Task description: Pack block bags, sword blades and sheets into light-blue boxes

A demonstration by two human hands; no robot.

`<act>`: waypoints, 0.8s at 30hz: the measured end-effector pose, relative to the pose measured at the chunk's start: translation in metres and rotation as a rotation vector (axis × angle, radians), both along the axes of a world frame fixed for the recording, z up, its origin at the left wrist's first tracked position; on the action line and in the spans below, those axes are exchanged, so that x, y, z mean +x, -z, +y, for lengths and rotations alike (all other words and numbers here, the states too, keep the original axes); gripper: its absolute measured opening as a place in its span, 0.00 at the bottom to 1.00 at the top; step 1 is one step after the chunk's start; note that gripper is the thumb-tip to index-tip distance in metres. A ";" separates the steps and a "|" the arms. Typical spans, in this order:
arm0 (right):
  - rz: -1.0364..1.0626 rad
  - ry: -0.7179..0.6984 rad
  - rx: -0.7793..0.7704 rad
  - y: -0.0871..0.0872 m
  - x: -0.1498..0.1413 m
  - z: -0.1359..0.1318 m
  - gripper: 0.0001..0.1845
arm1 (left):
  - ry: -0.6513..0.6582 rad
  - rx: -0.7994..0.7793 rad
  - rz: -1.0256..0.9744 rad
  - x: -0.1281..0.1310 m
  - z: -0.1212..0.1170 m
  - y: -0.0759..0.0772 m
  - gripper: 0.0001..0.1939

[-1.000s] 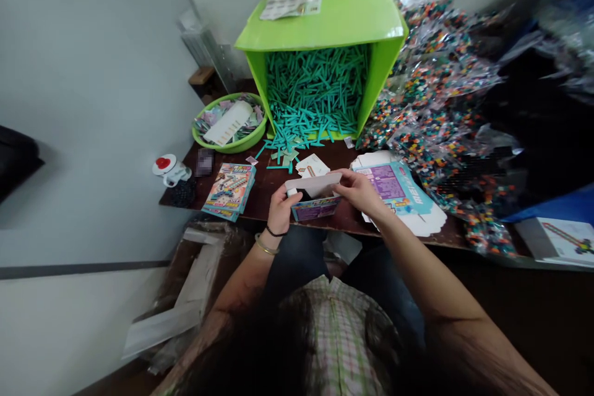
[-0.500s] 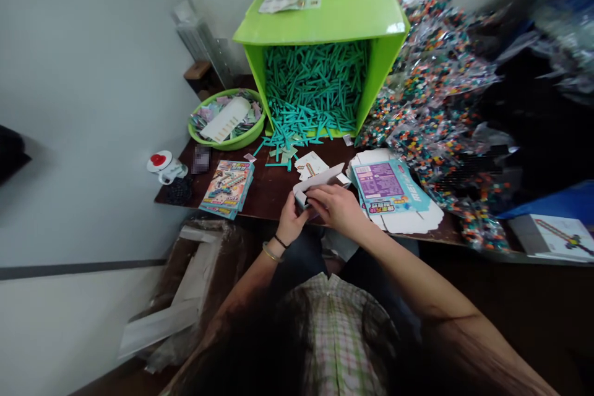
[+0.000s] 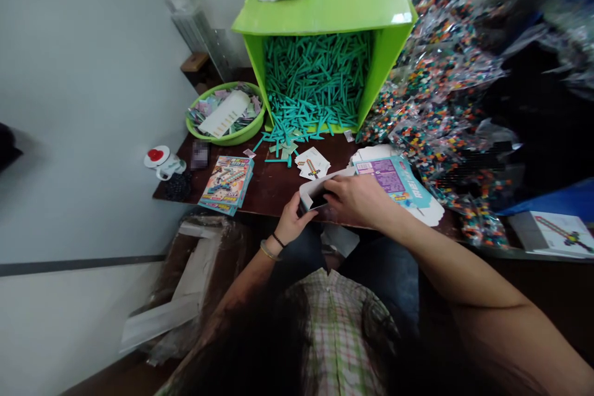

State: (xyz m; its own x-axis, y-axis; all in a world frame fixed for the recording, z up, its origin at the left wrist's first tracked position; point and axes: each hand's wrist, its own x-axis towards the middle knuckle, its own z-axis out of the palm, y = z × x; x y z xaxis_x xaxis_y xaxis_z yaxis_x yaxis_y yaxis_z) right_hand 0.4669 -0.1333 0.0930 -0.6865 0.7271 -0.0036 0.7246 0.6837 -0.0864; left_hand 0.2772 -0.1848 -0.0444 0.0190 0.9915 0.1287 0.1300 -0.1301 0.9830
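Note:
A small cardboard box (image 3: 308, 195) with a pale inside and an open top is held in front of me at the table's near edge. My left hand (image 3: 293, 220) is closed on its left end, thumb on the near side. My right hand (image 3: 356, 195) is closed at its right end, its fingertips at the opening and covering that part. Just behind the box lie small cards (image 3: 312, 162) printed with a sword. To the right, partly under my right forearm, is a stack of flattened boxes (image 3: 408, 189), blue and purple.
A green bin (image 3: 325, 12) on its side spills teal sticks (image 3: 320, 80). Left of it stand a green basin (image 3: 253, 130) of small packets and a stack of printed boxes (image 3: 227, 182). Bags of colourful pieces (image 3: 436, 74) are heaped right. A lidded mug (image 3: 169, 166) sits at the left edge.
My right hand has shifted to the right, from over the box to its right end. The box now shows more of its opening. My left hand stays on its left end.

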 end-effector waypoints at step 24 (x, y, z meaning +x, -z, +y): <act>0.118 -0.125 -0.081 0.015 -0.010 0.001 0.10 | 0.025 0.034 0.035 0.000 0.002 0.007 0.34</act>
State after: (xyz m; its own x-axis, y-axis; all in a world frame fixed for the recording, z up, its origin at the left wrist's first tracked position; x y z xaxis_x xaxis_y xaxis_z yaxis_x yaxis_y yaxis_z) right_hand 0.4565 -0.1320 0.0776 -0.7703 0.6371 0.0273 0.6164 0.7550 -0.2238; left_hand 0.2769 -0.1825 -0.0518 0.0492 0.9857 0.1614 0.1600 -0.1673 0.9728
